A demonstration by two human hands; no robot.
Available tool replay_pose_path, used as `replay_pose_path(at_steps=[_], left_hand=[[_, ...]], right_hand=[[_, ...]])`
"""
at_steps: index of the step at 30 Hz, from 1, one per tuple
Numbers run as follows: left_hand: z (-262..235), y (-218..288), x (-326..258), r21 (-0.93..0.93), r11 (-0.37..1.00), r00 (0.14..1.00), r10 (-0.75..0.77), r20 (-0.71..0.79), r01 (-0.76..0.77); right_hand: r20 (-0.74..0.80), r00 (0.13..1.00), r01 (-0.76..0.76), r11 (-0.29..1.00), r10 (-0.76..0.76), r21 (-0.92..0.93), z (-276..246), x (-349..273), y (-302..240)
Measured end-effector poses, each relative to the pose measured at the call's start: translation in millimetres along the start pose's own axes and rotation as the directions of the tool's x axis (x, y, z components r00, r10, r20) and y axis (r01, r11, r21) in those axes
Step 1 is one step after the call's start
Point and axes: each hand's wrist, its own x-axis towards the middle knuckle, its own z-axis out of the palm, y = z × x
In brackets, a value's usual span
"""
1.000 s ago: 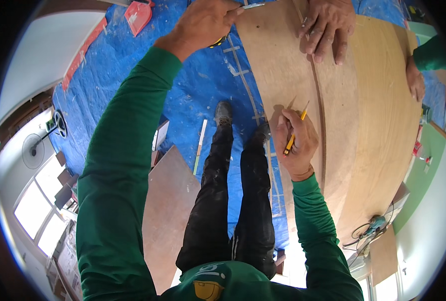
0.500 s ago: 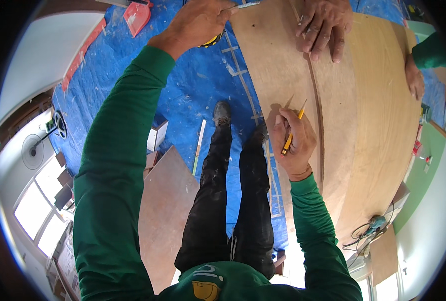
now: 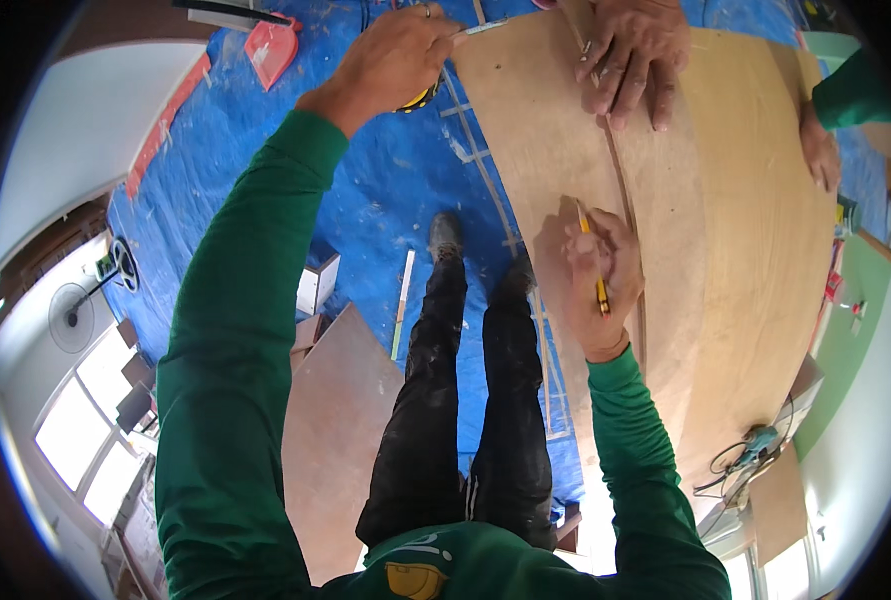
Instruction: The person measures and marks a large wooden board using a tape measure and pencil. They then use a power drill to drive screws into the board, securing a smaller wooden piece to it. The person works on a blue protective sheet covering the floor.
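My left hand (image 3: 393, 60) is closed around a tape measure (image 3: 423, 98), whose black and yellow case shows under the fingers. Its pale blade (image 3: 485, 26) reaches the far left corner of a plywood sheet (image 3: 535, 130). In my right hand (image 3: 605, 285) is a yellow pencil (image 3: 592, 245), gripped over the sheet with its point toward the far side. Whether the point touches the wood I cannot tell. A long thin wooden strip (image 3: 620, 165) lies along the sheet. Another person's hand (image 3: 635, 60) presses on the strip's far part.
Another person's second hand (image 3: 818, 155) rests at the sheet's right edge. Blue tarp (image 3: 385, 200) covers the floor, with a red dustpan-like piece (image 3: 271, 52) on it. A board (image 3: 340, 430) leans left of my legs. A corded power tool (image 3: 755, 445) lies at the right.
My right hand has shifted slightly right and nearer to me, and the pencil now tilts the other way, its tip leaning left. My left hand has stayed near the sheet's corner.
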Motion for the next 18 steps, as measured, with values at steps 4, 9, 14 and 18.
replay_pose_path(at_steps=[4,9,14,18], left_hand=[[-3,2,-1,-0.019,1.000,1.000,-0.022,-0.001,0.022],[-5,5,4,-0.089,0.996,1.000,0.013,0.007,-0.012],[-5,5,3,-0.067,0.998,1.000,0.017,-0.011,-0.018],[-8,7,1,-0.124,0.992,1.000,-0.017,0.006,0.018]], right_hand=[[0.054,0.995,0.086,0.996,-0.085,-0.013,27,39,-11],[0.025,0.976,0.216,0.976,-0.215,-0.024,73,112,-5],[-0.098,0.953,0.280,0.956,-0.288,-0.083,105,142,10],[-0.126,0.931,0.318,0.932,-0.342,-0.174,109,145,18]])
